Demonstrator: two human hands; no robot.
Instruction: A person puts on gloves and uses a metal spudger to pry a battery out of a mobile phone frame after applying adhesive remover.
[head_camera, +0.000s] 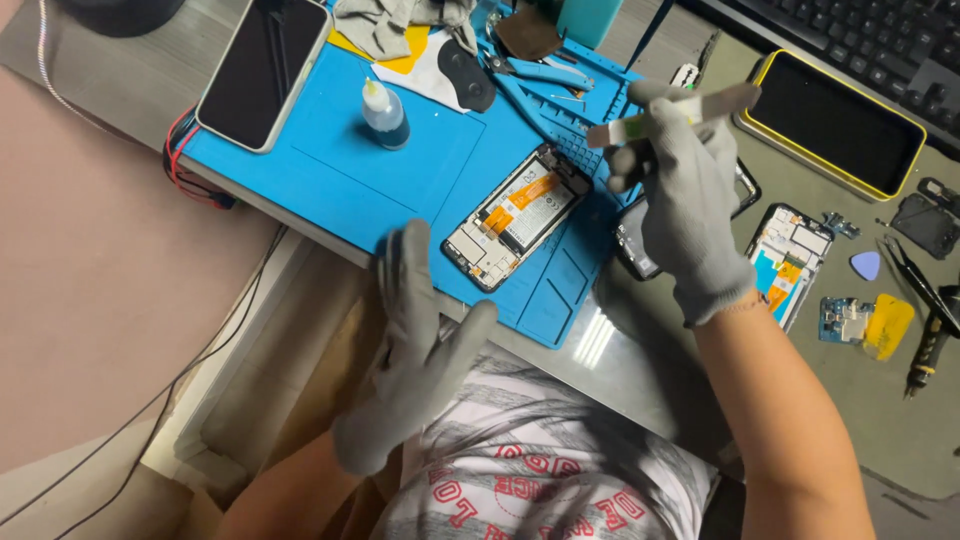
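Observation:
An opened phone with its back off, showing orange flex cables, lies tilted on the blue work mat. My right hand, in a grey glove, is raised above the mat's right edge and holds a thin flat strip between its fingers. My left hand, also gloved, hovers flat with fingers apart over the mat's near edge, left of the phone, holding nothing.
A white-cased phone lies at the mat's far left, a small blue bottle beside it. On the right sit a yellow-framed phone, another opened phone, a blue pick, tweezers and small parts. A keyboard lies behind.

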